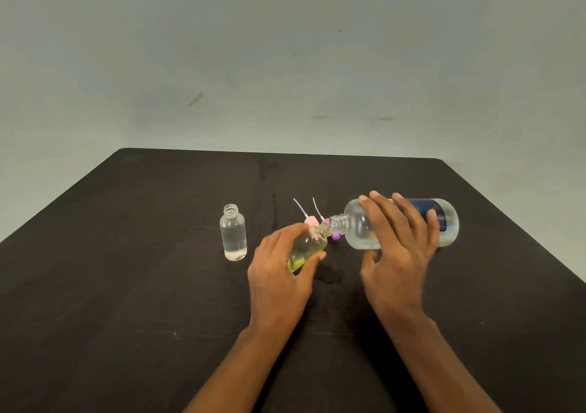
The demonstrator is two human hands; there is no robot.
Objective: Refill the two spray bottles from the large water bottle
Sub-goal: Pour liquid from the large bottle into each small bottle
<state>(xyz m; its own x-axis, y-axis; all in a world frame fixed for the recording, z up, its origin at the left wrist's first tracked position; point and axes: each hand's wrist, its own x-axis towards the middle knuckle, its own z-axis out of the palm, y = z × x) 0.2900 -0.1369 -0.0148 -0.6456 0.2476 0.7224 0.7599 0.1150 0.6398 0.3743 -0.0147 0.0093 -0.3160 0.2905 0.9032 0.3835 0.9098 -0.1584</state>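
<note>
Here, left fingers (pixel 286 233) curl round the tilted spray bottle (pixel 309 244); right fingers (pixel 379 219) clasp the tipped water bottle (pixel 356 222).

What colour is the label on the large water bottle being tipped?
Dark blue; the label shows best in the head view.

1. Wall (pixel 285 48): plain, matte, pale grey-green. It fills the upper part of the view behind the bench.
2. Wall marks: one short dark diagonal scuff (pixel 196 98) left of centre; two faint horizontal smudges (pixel 348 117) lower down, right of centre; one tiny dark speck (pixel 339 30) higher up.
3. Bench (pixel 111 285): dark brown-black, matte surface. The far edge is straight, with rounded corners.
4. Bench surface: a darker streak (pixel 266 171) runs from the far edge toward the centre; a pale speck (pixel 174 334) lies nearer the front.
5. Light: even and diffuse. Shadows on the bench are soft and faint.
</note>
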